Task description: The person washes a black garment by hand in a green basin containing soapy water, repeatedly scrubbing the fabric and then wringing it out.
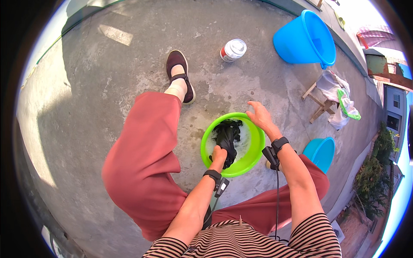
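A round lime-green plastic basin stands on the concrete before me, with foamy, soapy water inside. Bunched black wet cloth lies in the water. My left hand reaches over the near rim, its fingers closed on the cloth's near end. At the far right rim, my right hand has its fingers apart and no cloth in it. Its thumb side is at the rim; whether it presses on the plastic cannot be made out.
A white lidded tub stands beyond the basin. Farther right are a large blue bucket and a wooden stool draped with pale cloth. A smaller turquoise basin sits beside my right knee. Cables hang from both wrist devices.
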### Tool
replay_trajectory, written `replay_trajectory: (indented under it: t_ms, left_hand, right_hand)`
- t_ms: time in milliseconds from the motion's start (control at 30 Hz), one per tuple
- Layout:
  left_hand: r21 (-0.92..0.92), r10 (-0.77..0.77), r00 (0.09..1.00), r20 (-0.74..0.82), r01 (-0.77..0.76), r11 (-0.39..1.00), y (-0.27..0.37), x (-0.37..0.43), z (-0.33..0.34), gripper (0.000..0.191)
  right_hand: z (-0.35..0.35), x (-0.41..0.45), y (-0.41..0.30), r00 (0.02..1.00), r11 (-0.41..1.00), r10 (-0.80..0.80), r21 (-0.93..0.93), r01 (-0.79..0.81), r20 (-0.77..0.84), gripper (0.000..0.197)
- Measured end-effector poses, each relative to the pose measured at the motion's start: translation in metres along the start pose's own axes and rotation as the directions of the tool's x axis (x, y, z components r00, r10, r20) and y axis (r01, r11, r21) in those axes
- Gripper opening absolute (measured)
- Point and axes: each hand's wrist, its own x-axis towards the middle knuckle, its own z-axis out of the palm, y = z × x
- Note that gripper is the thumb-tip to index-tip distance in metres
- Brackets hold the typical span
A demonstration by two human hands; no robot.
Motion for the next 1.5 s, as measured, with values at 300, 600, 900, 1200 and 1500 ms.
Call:
replay_trajectory:
  t_ms: [300, 600, 900, 1200, 1500]
  left_hand:
    - [0.410, 0.611, 0.773, -0.172, -0.508, 0.758, 0.087, -0.018, -0.042, 0.012]
    - [0.269, 0.826, 0.538, -0.166, -0.781, 0.563, 0.267, 0.067, -0.039, 0.038]
    - [0.722, 0.787, 0.615, 0.054, -0.569, 0.395, 0.329, 0.128, -0.037, 0.058]
    - [0.747, 0.896, 0.324, 0.304, -0.665, -0.012, 0.317, 0.143, -0.039, 0.029]
    - [0.395, 0.702, 0.098, 0.705, -0.877, -0.275, 0.247, 0.024, 0.074, 0.023]
  right_hand:
    - [0.021, -0.032, 0.028, 0.999, 0.999, 0.040, -0.031, -0.039, 0.033, 0.051]
    - [0.059, -0.070, 0.054, 0.962, 0.995, 0.096, 0.002, -0.099, -0.254, 0.055]
    - [0.068, -0.064, 0.075, 0.972, 0.987, 0.161, 0.041, -0.157, -0.171, 0.043]
    - [0.065, -0.064, 0.076, 0.969, 0.949, 0.164, 0.296, -0.104, -0.186, 0.035]
    - [0.066, -0.097, 0.072, 0.732, 0.985, 0.128, 0.172, -0.015, -0.669, 0.030]
